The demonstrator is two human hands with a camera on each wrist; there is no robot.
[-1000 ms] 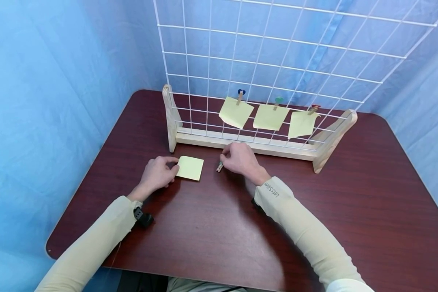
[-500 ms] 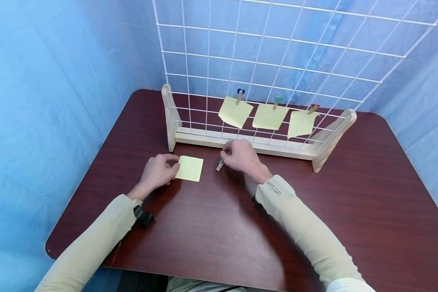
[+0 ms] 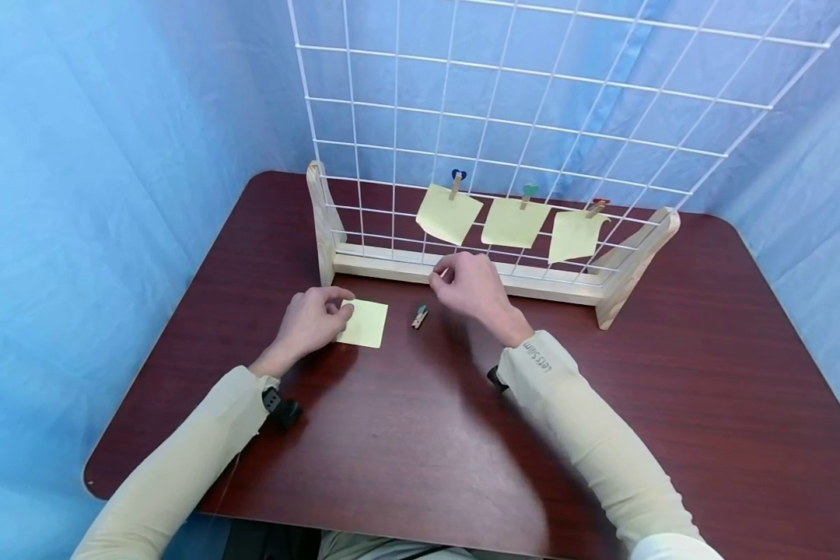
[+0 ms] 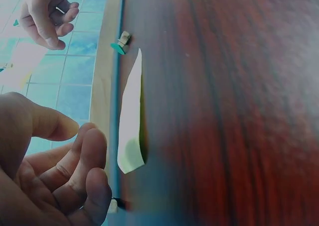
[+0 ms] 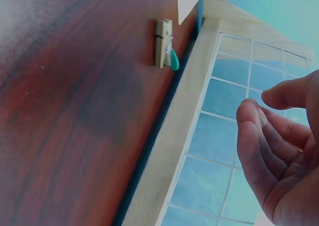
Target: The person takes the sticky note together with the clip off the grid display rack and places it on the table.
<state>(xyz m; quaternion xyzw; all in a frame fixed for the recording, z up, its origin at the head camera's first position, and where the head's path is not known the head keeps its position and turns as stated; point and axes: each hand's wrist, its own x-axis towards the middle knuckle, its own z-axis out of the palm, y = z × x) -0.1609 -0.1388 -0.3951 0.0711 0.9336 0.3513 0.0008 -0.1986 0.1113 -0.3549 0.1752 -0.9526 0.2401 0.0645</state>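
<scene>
A yellow sticky note (image 3: pixel 367 325) lies on the table, one end curled up in the left wrist view (image 4: pixel 130 121). My left hand (image 3: pixel 311 319) hovers over the note's left edge, thumb and fingertips close together with nothing between them. To the right of the note lies a wooden clothespin (image 3: pixel 419 317) with a green decoration. Near it, my right hand (image 3: pixel 474 288) hangs above the table in front of the rack, its fingers loosely bent and bare. The right wrist view shows the clothespin (image 5: pixel 163 44) apart from that hand.
A white wire grid (image 3: pixel 490 120) stands in a wooden base (image 3: pixel 385 268) behind the hands. Three yellow notes (image 3: pixel 516 223) hang on it from clothespins with blue, green and red decorations. A small pale and dark object (image 4: pixel 114 204) shows below the left hand. Blue curtains (image 3: pixel 112 155) surround the table.
My right hand has lifted off the clothespin and moved up and right, leaving it on the table. My left hand has shifted slightly up and right over the note.
</scene>
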